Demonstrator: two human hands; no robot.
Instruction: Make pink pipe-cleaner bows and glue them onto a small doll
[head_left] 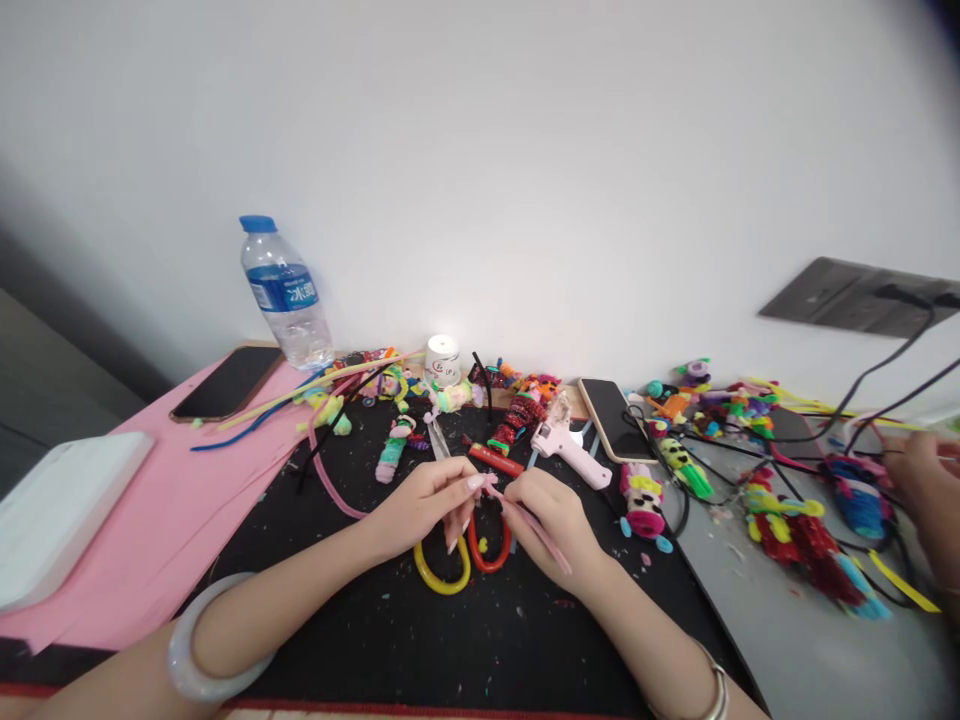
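Both my hands meet over the black mat (360,640). My left hand (431,502) is closed, pinching a pink pipe cleaner (553,550) between thumb and fingertips. My right hand (551,515) grips the same pipe cleaner close by, and its tail hangs down across that hand. Below them lie scissors with one yellow and one red handle loop (441,588); my left hand partly hides them. Just beyond sit a red tube (495,460) and a light pink glue gun (571,452). A green and pink pipe-cleaner figure (391,450) lies left of the scissors' blades.
Pink paper (172,510) on the left bears a dark phone (227,383) and a white box (64,515). A water bottle (285,300) stands by the wall. Another phone (616,418), black cables and pipe-cleaner figures (795,540) lie rightward. Another person's hand (922,480) is far right.
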